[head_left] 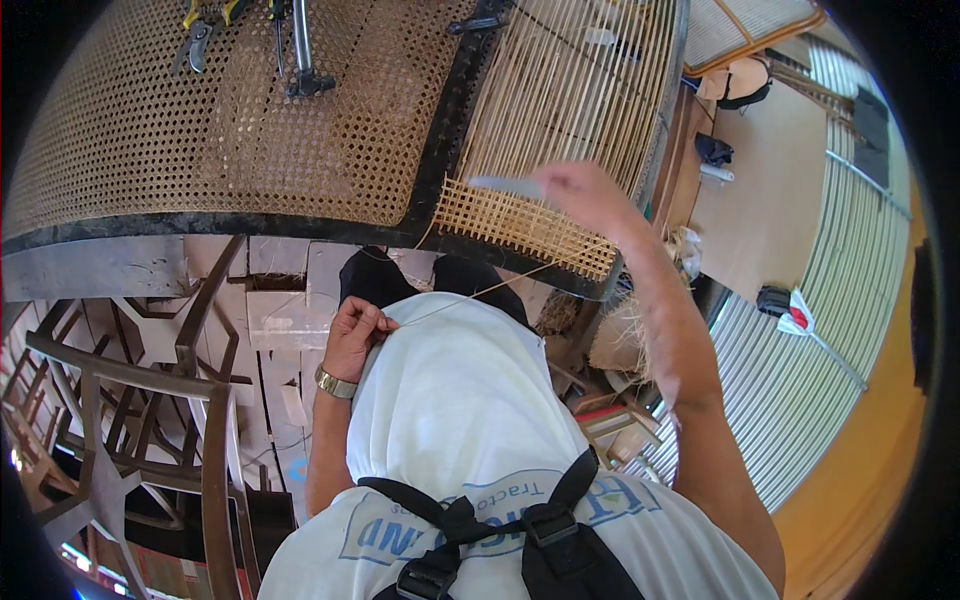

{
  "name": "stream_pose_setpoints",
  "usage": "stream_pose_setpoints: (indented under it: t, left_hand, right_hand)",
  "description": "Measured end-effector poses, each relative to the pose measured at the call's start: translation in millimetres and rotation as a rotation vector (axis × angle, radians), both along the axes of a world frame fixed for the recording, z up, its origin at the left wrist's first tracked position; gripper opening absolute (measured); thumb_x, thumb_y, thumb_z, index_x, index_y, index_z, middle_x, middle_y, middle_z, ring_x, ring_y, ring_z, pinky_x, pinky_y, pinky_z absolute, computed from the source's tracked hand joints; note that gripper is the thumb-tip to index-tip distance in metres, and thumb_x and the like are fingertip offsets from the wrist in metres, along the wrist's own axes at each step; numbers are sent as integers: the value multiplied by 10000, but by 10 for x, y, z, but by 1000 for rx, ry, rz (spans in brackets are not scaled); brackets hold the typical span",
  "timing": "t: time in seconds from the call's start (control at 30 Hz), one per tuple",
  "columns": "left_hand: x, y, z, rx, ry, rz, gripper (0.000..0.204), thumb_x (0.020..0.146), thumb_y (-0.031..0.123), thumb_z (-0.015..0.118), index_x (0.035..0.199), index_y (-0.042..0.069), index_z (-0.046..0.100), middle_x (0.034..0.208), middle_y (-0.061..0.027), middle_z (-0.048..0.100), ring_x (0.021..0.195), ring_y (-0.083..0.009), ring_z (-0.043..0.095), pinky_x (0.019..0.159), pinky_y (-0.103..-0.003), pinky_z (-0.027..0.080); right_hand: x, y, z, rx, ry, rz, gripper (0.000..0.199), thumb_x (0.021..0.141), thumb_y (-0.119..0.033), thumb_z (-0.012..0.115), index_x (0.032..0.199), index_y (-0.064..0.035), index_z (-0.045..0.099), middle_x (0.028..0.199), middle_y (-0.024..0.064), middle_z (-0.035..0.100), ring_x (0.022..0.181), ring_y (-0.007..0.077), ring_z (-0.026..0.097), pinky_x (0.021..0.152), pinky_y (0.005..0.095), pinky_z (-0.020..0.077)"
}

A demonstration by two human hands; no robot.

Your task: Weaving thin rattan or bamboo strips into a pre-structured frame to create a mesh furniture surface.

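My left hand (352,340), with a metal watch at the wrist, is pinched shut on the end of a thin cane strand (470,297). That strand runs up to the right, to the edge of a partly woven cane panel (525,230). Above the woven band, my right hand (585,198) is closed around a flat, pale, narrow tool (505,186) that tapers to a tip pointing left; blur hides its exact kind. Lengthwise strands (560,110) stretch away from the band, unwoven. A dark frame bar (445,130) separates this panel from a finished cane mesh (200,150).
Pruning shears (197,45) and a hammer (304,60) lie on the finished mesh. Dark wooden chair frames (130,375) stand at the left. Cane scraps (640,335) are heaped below the panel's right end. A pale board (765,190) and corrugated sheets (800,370) are at right.
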State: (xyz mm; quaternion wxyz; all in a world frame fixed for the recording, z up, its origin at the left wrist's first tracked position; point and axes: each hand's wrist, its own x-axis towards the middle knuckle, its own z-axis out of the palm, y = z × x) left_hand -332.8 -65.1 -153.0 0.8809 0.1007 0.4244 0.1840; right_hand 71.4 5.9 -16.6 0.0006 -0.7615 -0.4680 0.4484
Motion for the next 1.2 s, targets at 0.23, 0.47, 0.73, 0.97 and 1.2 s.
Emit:
stream_pose_setpoints:
  t: [0.23, 0.47, 0.73, 0.97, 1.2]
  left_hand:
    - [-1, -11, -23, 33, 9, -12, 153, 1011, 220, 614, 960, 99, 536, 832, -22, 643, 840, -151, 677, 755, -272, 507]
    - [10, 10, -23, 67, 21, -22, 143, 1022, 217, 599, 969, 100, 537, 833, -18, 647, 843, -142, 678, 724, -249, 480]
    - [11, 20, 5, 36, 12, -2, 147, 1021, 220, 599, 969, 98, 535, 832, -22, 645, 843, -148, 675, 751, -255, 490]
    - [17, 9, -17, 29, 22, -3, 140, 1022, 209, 597, 960, 98, 537, 837, -20, 644, 840, -146, 674, 747, -251, 487]
    - [25, 10, -12, 44, -12, 5, 148, 1021, 221, 599, 966, 98, 537, 832, -18, 644, 839, -145, 675, 744, -251, 484]
  right_hand:
    - [240, -79, 63, 197, -171, -400, 270, 965, -205, 575, 1153, -71, 716, 819, 54, 671, 642, 131, 589, 629, 313, 499]
    - [284, -98, 148, -19, -48, -151, 274, 979, -210, 589, 1173, -51, 699, 829, 36, 656, 697, 123, 578, 640, 281, 472]
    - [360, -93, 273, -146, 14, -10, 289, 965, -247, 594, 1153, -64, 715, 837, 48, 671, 717, 139, 590, 672, 319, 487]
    - [247, -92, 189, -12, -67, -222, 272, 981, -204, 588, 1182, -59, 700, 817, 11, 647, 707, 103, 554, 652, 272, 462]
    - [364, -130, 90, 140, -108, -375, 263, 971, -222, 601, 1148, -61, 711, 830, 40, 663, 731, 114, 580, 653, 293, 465]
